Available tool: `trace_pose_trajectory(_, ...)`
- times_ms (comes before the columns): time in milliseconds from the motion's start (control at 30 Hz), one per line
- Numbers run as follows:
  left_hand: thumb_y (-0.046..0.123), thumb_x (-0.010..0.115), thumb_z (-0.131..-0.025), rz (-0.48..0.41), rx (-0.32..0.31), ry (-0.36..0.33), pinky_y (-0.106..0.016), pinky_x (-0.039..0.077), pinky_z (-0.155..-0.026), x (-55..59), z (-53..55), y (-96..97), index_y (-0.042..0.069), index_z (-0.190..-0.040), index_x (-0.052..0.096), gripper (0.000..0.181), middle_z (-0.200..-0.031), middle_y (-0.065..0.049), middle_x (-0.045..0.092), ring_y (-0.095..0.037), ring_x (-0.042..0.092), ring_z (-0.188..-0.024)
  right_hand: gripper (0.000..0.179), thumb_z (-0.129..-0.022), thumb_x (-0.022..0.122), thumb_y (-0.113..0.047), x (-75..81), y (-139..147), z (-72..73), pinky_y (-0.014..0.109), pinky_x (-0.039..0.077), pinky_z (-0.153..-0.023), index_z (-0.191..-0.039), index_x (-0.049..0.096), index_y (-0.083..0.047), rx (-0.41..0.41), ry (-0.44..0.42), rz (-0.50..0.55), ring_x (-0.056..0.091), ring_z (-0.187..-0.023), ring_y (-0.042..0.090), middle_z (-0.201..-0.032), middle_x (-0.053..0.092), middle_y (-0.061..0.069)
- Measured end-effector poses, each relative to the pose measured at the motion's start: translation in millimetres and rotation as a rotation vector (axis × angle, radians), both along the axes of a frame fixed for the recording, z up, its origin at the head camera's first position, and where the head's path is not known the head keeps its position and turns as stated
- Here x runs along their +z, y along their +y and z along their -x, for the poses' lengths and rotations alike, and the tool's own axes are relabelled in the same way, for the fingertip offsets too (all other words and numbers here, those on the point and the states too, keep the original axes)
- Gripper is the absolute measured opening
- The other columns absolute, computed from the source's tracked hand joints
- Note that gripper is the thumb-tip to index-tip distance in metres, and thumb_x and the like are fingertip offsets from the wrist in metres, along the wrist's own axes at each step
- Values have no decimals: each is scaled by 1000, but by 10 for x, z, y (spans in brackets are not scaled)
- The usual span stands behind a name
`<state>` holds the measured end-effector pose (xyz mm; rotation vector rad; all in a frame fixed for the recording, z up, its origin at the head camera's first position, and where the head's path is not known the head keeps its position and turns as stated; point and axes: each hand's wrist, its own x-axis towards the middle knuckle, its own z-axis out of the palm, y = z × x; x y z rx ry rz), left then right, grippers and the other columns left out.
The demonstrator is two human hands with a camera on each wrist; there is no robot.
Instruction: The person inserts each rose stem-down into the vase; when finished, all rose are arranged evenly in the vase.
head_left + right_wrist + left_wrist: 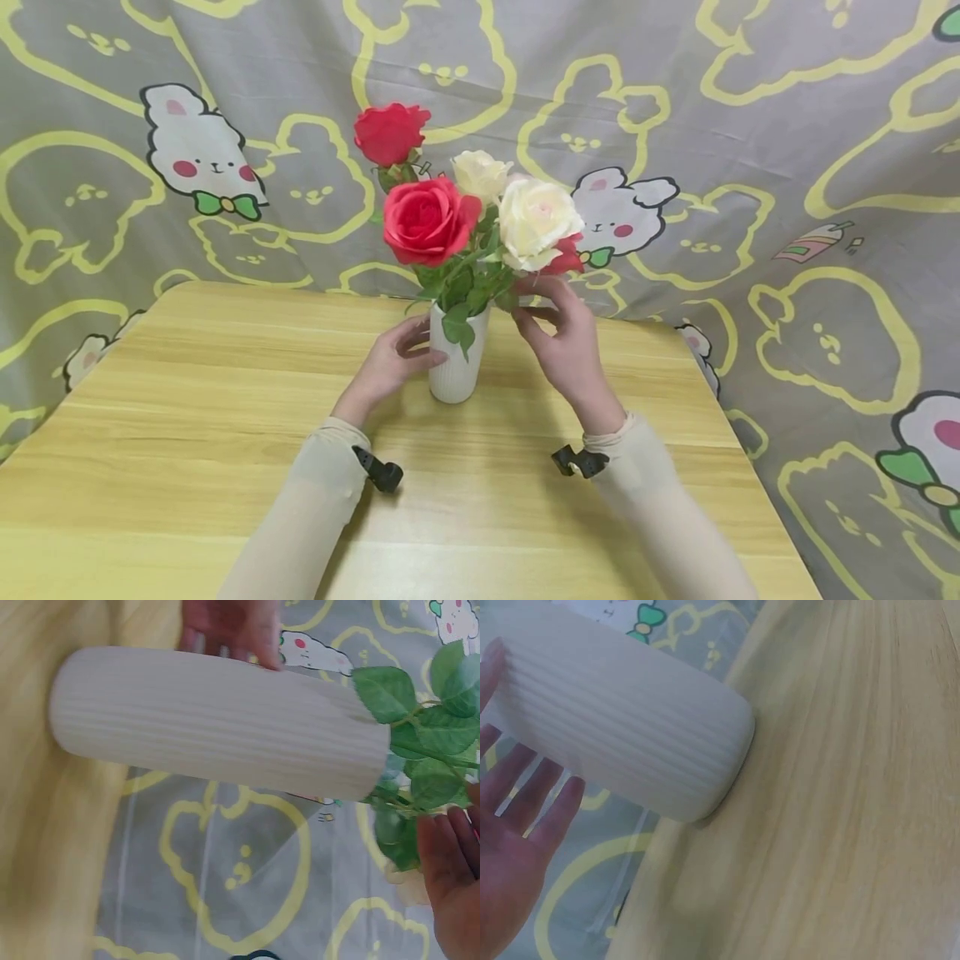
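Observation:
A white ribbed vase [454, 377] stands upright on the table, holding several red and cream roses with green leaves [461, 292]. At its left side is my left hand [385, 364], thumb against the ribbed wall. The left wrist view shows that hand's fingers [526, 796] spread and fairly straight beside the vase [630, 724]. My right hand [567, 343] is raised right of the rim, under the cream rose [540, 221] and close to the leaves. In the right wrist view its fingers [442, 851] are loosely extended by the leaves [435, 776]; contact is unclear.
The wooden table [187, 400] stretches around the vase. Behind and to the right hangs a grey cloth [847, 250] with yellow outlines and rabbit figures, meeting the table's far edge. Small black cameras [384, 475] sit on both wrists.

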<state>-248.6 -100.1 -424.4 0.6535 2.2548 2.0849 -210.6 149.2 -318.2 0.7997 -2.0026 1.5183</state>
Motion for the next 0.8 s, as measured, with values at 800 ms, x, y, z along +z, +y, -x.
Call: trace_pose_trajectory(800, 14, 60, -100, 116, 78, 45, -44, 43, -106, 150, -152, -81, -1, -141, 48, 45, -140, -19, 50, -33, 45, -131, 42, -102, 57, -27, -615, 68, 81, 43, 44, -106, -137, 53, -4, -11, -553, -367, 49, -128, 26, -137, 55, 12)
